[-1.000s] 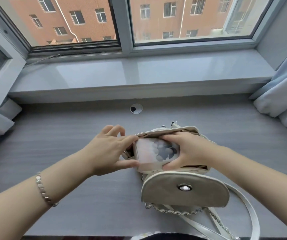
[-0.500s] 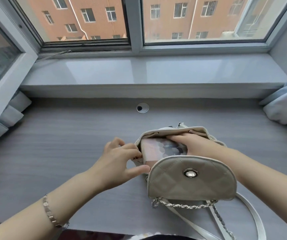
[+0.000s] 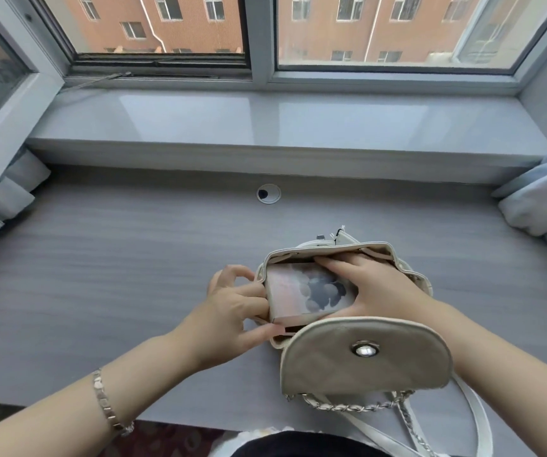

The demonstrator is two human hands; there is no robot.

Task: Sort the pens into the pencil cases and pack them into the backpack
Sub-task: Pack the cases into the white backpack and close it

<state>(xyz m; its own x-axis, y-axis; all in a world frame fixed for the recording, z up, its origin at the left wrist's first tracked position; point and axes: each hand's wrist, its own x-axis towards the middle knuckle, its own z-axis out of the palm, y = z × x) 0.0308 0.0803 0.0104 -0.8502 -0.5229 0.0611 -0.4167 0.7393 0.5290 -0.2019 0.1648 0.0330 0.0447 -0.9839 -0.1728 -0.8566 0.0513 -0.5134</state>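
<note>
A small cream quilted backpack [image 3: 364,361] stands on the grey desk near the front edge, its flap folded toward me and its mouth wide. A flat pencil case [image 3: 305,291] with a pink-grey printed lid sits partly inside that mouth. My right hand [image 3: 374,285] reaches into the bag and holds the case's right side. My left hand [image 3: 232,308] grips the bag's left rim, fingertips touching the case's left edge. No pens are visible.
The grey wood-grain desk [image 3: 117,275] has a round cable grommet [image 3: 268,193] at the back. A pale window sill [image 3: 282,120] runs behind it. Curtain folds [image 3: 542,206] hang at the right. White straps and a chain [image 3: 407,420] trail off the front edge.
The pencil case has sunk further into the backpack's mouth. My left hand has shifted from the case to the bag's left rim; my right hand went deeper inside.
</note>
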